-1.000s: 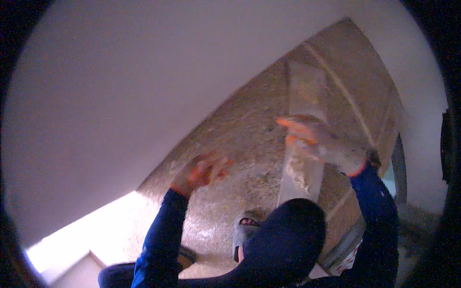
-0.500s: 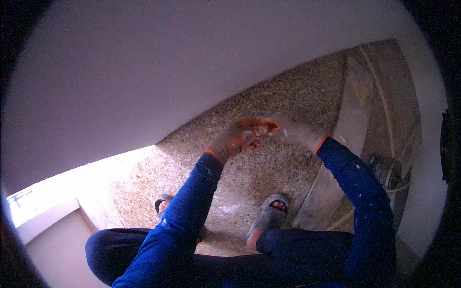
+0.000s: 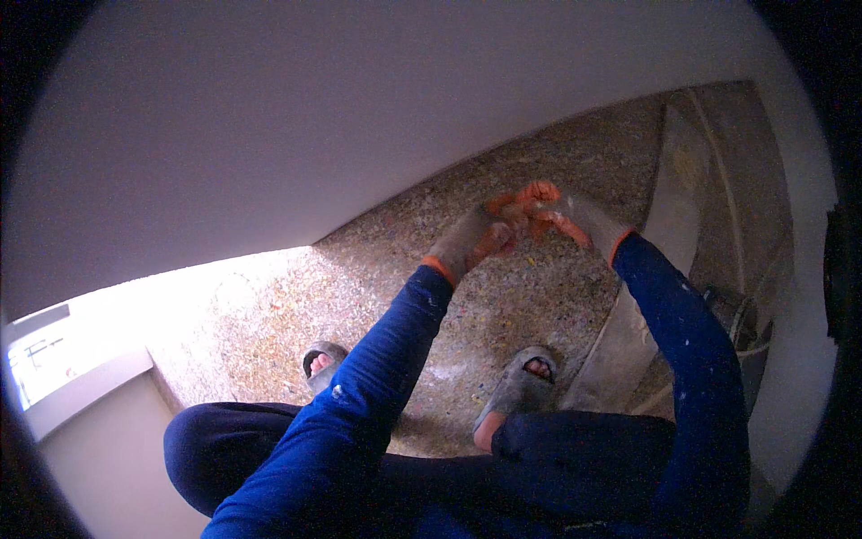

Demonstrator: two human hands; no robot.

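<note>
Both hands wear grey work gloves with orange fingertips, and both arms are in blue sleeves. My left hand [image 3: 469,242] and my right hand [image 3: 567,214] meet in front of me above the speckled floor [image 3: 377,287], their orange fingertips touching and overlapping. The fingers are bent against each other. No separate object shows between them, and the overlap hides whether either hand grips the other glove. Below the hands are my dark trousers and my two feet in grey slippers [image 3: 516,386].
A plain white wall [image 3: 314,117] fills the upper half. A long grey board [image 3: 646,296] lies on the floor at the right, with a bucket-like rim [image 3: 745,323] beside it. A bright window ledge [image 3: 81,377] sits at the lower left.
The hands were apart a second ago, then came together and now touch at the fingertips. The view has swung so that the wall covers more of the picture.
</note>
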